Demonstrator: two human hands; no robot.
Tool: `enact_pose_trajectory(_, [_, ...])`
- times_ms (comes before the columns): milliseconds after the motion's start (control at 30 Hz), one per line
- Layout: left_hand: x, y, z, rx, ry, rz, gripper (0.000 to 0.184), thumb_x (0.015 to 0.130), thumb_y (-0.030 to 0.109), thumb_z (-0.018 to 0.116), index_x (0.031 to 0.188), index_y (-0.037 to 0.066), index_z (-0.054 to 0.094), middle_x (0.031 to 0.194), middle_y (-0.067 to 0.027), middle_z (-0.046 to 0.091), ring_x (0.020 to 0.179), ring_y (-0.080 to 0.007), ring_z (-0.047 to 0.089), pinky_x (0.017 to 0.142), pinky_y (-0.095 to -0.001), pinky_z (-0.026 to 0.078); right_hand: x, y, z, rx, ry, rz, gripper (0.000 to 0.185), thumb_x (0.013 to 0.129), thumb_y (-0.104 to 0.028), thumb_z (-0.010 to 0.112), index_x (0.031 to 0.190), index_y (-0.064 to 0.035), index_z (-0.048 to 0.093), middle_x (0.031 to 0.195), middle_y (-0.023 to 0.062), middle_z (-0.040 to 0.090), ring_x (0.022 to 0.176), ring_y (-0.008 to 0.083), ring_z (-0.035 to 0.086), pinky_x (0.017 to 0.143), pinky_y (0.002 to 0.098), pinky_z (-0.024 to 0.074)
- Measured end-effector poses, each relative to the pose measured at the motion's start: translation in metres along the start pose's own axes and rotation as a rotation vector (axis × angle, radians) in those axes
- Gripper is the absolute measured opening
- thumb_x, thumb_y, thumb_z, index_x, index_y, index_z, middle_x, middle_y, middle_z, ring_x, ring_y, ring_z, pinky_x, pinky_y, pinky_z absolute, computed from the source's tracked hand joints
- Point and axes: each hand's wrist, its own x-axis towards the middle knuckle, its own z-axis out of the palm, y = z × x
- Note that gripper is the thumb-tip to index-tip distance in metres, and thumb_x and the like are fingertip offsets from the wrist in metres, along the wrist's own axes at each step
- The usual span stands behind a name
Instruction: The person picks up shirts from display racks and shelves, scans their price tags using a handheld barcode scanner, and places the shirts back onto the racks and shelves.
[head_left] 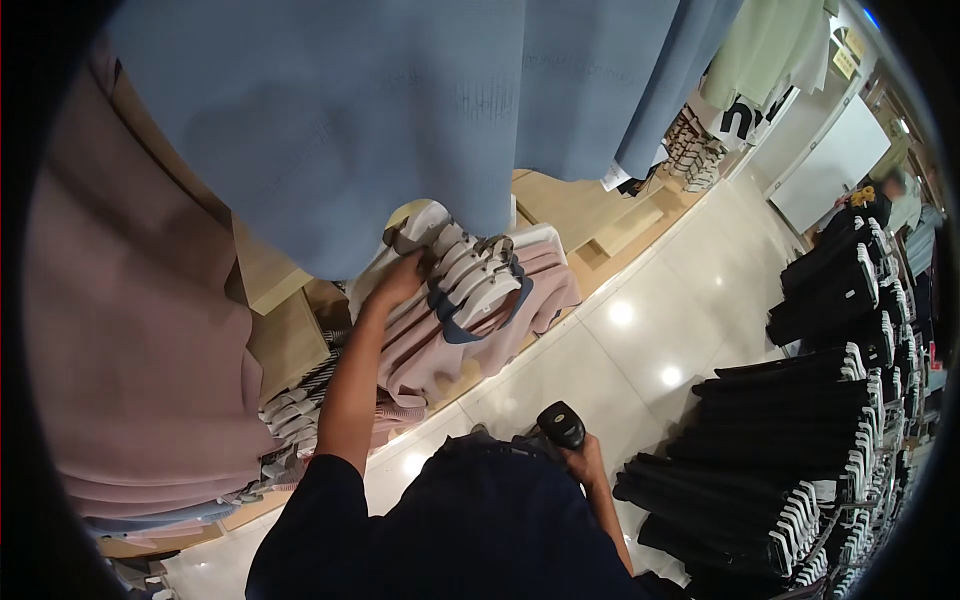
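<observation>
My left hand point(402, 280) reaches in among a row of pink shirts point(425, 350) on white hangers point(490, 290). Its fingertips are dark and partly lost between the collars, so whether they grip anything does not show. The front shirt has a dark blue collar point(460, 330). Low at my right side, my right hand point(585, 462) is wrapped around a black handheld barcode scanner point(562, 425), its head pointing forward and away from the shirts.
Large blue garments point(400, 120) hang overhead, with pink ones point(140, 300) to the left. Wooden shelving point(570, 215) stands behind the shirts. Across the shiny tiled floor point(640, 345), black trousers point(760, 420) hang on a rack at the right. A person point(890, 195) is far off at upper right.
</observation>
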Motion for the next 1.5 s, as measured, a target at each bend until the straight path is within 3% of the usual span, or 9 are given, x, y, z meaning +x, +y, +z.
enact_pose_trajectory(100, [-0.036,-0.027,0.021,0.041,-0.358,-0.229,0.051,0.094,0.025,0.051,0.139,0.001,0.049,0.135,-0.0257,0.056,0.123,-0.0374,0.055,0.103,-0.0407,0.043,-0.006,0.015,0.000,-0.114,0.011,-0.020,0.028,0.079,-0.006,0.074,0.106,0.0013,0.068,0.096,0.0073,0.072,0.089,0.0124,0.063,0.083,0.0313,0.0519])
enact_pose_trajectory(400, [-0.355,-0.161,0.290,0.242,-0.502,-0.202,0.034,0.094,0.020,0.058,0.121,-0.001,0.060,0.124,-0.0209,0.064,0.116,-0.0347,0.060,0.106,-0.0419,0.041,-0.041,0.013,-0.013,-0.093,-0.064,0.008,0.027,0.080,-0.010,0.074,0.103,0.0021,0.067,0.090,0.0093,0.071,0.085,0.0131,0.062,0.079,0.0322,0.0518])
enact_pose_trajectory(533, [-0.486,-0.127,0.363,-0.352,-0.101,-0.988,0.033,0.084,0.019,0.069,0.114,0.005,0.072,0.106,-0.0092,0.073,0.088,-0.0232,0.067,0.082,-0.0360,0.052,-0.039,0.011,-0.025,-0.152,-0.167,-0.062,0.029,0.080,-0.011,0.075,0.104,0.0021,0.066,0.090,0.0107,0.072,0.085,0.0146,0.063,0.079,0.0330,0.0522])
enact_pose_trajectory(600, [-0.518,-0.090,0.353,-0.470,-0.018,-0.933,0.041,0.083,0.034,0.073,0.106,0.000,0.072,0.092,-0.0098,0.073,0.084,-0.0190,0.066,0.074,-0.0371,0.052,-0.035,0.017,-0.033,-0.212,-0.218,-0.112,0.029,0.079,-0.010,0.076,0.104,0.0020,0.066,0.091,0.0121,0.072,0.085,0.0169,0.065,0.079,0.0338,0.0526])
enact_pose_trajectory(667, [-0.542,-0.062,0.345,-0.377,0.050,-1.040,0.068,0.080,0.059,0.071,0.102,-0.005,0.066,0.101,-0.0248,0.070,0.100,-0.0383,0.068,0.087,-0.0429,0.052,-0.036,0.027,-0.040,-0.263,-0.246,-0.183,0.030,0.078,-0.009,0.077,0.104,0.0021,0.066,0.092,0.0140,0.073,0.086,0.0200,0.068,0.080,0.0348,0.0532])
enact_pose_trajectory(733, [-0.548,-0.029,0.323,-0.264,0.074,-1.007,0.068,0.082,0.061,0.068,0.095,-0.005,0.065,0.092,-0.0265,0.069,0.092,-0.0398,0.068,0.082,-0.0454,0.051,-0.048,0.026,-0.051,-0.308,-0.292,-0.207,0.033,0.076,-0.007,0.078,0.105,0.0021,0.067,0.095,0.0162,0.073,0.091,0.0235,0.071,0.081,0.0354,0.0539])
enact_pose_trajectory(1100, [-0.585,0.197,0.281,-0.267,0.408,-0.820,0.051,0.087,0.047,0.071,0.098,-0.003,0.064,0.079,-0.0212,0.065,0.074,-0.0324,0.064,0.071,-0.0416,0.050,-0.149,0.144,-0.126,-0.163,-0.580,-0.014,0.034,0.078,-0.011,0.073,0.111,-0.0009,0.068,0.101,0.0124,0.074,0.093,0.0196,0.070,0.084,0.0342,0.0531])
enact_pose_trajectory(1233, [-0.591,0.263,0.268,-0.230,0.276,-0.818,0.051,0.086,0.046,0.072,0.095,-0.003,0.062,0.071,-0.0183,0.062,0.063,-0.0288,0.055,0.064,-0.0398,0.047,-0.175,0.155,-0.143,-0.189,-0.599,-0.032,0.039,0.082,-0.023,0.077,0.112,-0.0001,0.069,0.104,0.0136,0.074,0.097,0.0192,0.069,0.088,0.0344,0.0531])
enact_pose_trajectory(1500, [-0.558,0.344,0.216,-0.238,0.170,-0.642,0.039,0.086,0.030,0.077,0.101,-0.003,0.064,0.079,-0.0150,0.068,0.072,-0.0191,0.061,0.069,-0.0349,0.050,-0.185,0.184,-0.134,0.138,-0.327,0.035,0.023,0.084,-0.013,0.078,0.101,0.0004,0.069,0.090,0.0065,0.072,0.080,0.0136,0.067,0.076,0.0312,0.0536])
